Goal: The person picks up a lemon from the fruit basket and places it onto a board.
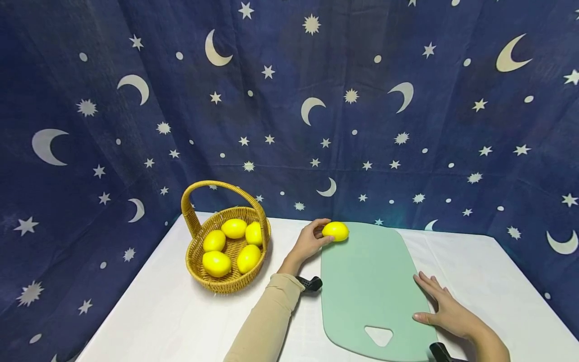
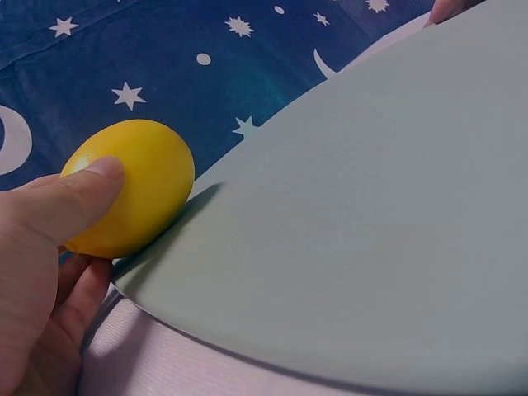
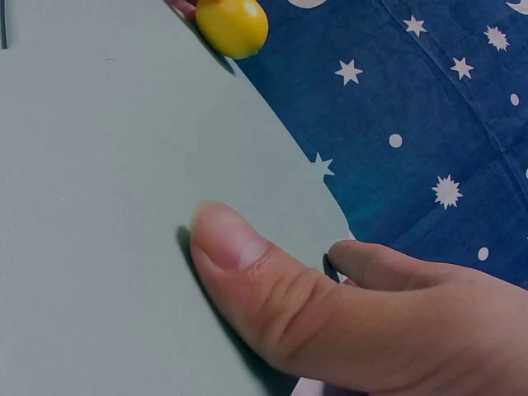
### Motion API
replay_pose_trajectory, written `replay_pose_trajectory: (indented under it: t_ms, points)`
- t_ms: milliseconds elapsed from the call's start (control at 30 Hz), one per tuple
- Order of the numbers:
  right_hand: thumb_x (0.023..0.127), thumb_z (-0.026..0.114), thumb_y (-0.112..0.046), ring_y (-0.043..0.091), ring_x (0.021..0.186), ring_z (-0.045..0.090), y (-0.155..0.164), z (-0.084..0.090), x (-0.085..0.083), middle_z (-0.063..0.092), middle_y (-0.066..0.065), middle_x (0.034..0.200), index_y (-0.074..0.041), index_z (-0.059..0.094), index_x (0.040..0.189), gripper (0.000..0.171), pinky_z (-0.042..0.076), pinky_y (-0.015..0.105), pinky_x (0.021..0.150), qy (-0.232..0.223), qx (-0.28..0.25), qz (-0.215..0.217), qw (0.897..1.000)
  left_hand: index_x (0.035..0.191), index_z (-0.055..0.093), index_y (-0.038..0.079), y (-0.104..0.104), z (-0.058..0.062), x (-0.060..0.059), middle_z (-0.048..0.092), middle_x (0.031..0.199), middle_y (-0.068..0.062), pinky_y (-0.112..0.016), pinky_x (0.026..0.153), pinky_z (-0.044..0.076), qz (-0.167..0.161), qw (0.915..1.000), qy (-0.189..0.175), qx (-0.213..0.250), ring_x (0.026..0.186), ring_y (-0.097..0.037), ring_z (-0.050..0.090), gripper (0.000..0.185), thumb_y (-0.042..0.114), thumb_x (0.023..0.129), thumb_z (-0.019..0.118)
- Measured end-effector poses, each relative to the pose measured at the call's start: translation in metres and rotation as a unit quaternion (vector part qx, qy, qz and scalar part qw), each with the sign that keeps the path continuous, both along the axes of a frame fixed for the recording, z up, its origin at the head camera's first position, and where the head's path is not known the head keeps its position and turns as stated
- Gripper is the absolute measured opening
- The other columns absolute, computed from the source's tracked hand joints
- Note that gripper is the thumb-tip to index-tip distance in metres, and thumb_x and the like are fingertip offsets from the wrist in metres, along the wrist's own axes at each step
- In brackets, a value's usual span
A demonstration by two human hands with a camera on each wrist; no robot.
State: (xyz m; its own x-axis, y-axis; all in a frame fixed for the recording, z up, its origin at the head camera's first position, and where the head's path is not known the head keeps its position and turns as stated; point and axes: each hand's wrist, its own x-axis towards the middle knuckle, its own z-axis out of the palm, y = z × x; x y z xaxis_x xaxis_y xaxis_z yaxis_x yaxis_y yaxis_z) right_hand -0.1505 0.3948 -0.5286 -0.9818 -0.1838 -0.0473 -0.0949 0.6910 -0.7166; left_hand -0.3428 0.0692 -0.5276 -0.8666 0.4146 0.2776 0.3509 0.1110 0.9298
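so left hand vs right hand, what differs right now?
The left hand pinches a lemon at the far edge of the green cutting board; the right hand holds nothing. The left hand's fingers curl round the lemon; the right hand lies flat, pressing the board's right edge. Both touch the board area.

Open centre, crowded edges.

Middle of the green cutting board (image 1: 371, 281) lies bare; a hand can pass over it. Far left corner blocked by a lemon (image 1: 335, 231) with the left hand (image 1: 309, 242) around it. Right hand (image 1: 445, 309) lies flat across the board's right edge. Wicker basket (image 1: 226, 281) with tall handle stands left of the board, white table (image 1: 158, 311) open between them. Starred curtain (image 1: 289, 100) walls the far side.
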Motion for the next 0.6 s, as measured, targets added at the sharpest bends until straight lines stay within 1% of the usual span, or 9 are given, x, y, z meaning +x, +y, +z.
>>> replay_pose_trajectory:
  t_ms: [100, 167, 233, 433, 500, 600]
  points:
    - [0.071, 0.079, -0.029, 0.059, 0.136, -0.004, 0.000, 0.001, 0.001, 0.012, 0.038, 0.149, 0.009, 0.027, 0.144, 0.097, -0.014, 0.069, 0.106, 0.001, 0.002, -0.002, 1.000, 0.130, 0.050, -0.009, -0.001, 0.011, 0.008, 0.054, 0.125, -0.025, -0.040, 0.097, 0.050, -0.010, 0.9999, 0.003, 0.012, 0.115, -0.038, 0.057, 0.052, 0.000, 0.083, 0.069]
    - [0.071, 0.079, -0.029, 0.059, 0.136, -0.005, 0.001, 0.001, 0.002, 0.012, 0.038, 0.149, 0.008, 0.027, 0.144, 0.097, -0.014, 0.069, 0.106, -0.001, 0.003, -0.004, 1.000, 0.128, 0.051, -0.011, -0.002, 0.014, 0.010, 0.053, 0.122, -0.026, -0.040, 0.096, 0.050, -0.010, 0.9998, 0.011, 0.014, 0.114, -0.039, 0.057, 0.050, -0.001, 0.082, 0.069]
    - [0.071, 0.079, -0.029, 0.059, 0.136, -0.005, 0.001, 0.001, 0.002, 0.012, 0.038, 0.149, 0.008, 0.027, 0.144, 0.098, -0.014, 0.069, 0.106, -0.001, 0.003, -0.006, 1.000, 0.129, 0.052, -0.009, 0.000, 0.011, 0.009, 0.053, 0.121, -0.025, -0.038, 0.096, 0.050, -0.005, 0.9998, 0.015, 0.009, 0.114, -0.038, 0.057, 0.050, 0.000, 0.082, 0.069]
    - [0.071, 0.079, -0.028, 0.060, 0.136, -0.004, 0.001, 0.002, 0.002, 0.013, 0.038, 0.149, 0.009, 0.027, 0.144, 0.097, -0.014, 0.069, 0.106, 0.004, 0.002, -0.001, 1.000, 0.129, 0.057, 0.003, 0.005, -0.009, -0.005, 0.057, 0.118, -0.013, -0.023, 0.093, 0.051, 0.013, 0.9995, 0.025, -0.017, 0.111, -0.024, 0.061, 0.049, 0.008, 0.083, 0.072]
    - [0.072, 0.079, -0.029, 0.060, 0.136, -0.003, 0.000, 0.002, 0.001, 0.013, 0.038, 0.149, 0.009, 0.028, 0.144, 0.096, -0.013, 0.069, 0.106, 0.005, 0.002, 0.001, 1.000, 0.128, 0.058, 0.004, 0.005, -0.012, -0.007, 0.057, 0.117, -0.012, -0.020, 0.091, 0.051, 0.016, 0.9992, 0.032, -0.017, 0.110, -0.022, 0.062, 0.048, 0.009, 0.082, 0.073]
    - [0.072, 0.079, -0.029, 0.059, 0.136, -0.003, 0.000, 0.002, 0.001, 0.012, 0.038, 0.149, 0.009, 0.028, 0.144, 0.096, -0.013, 0.070, 0.106, 0.005, 0.001, 0.002, 1.000, 0.126, 0.059, 0.006, 0.005, -0.015, -0.007, 0.058, 0.117, -0.012, -0.018, 0.091, 0.051, 0.016, 0.9990, 0.037, -0.018, 0.111, -0.022, 0.062, 0.048, 0.010, 0.081, 0.074]
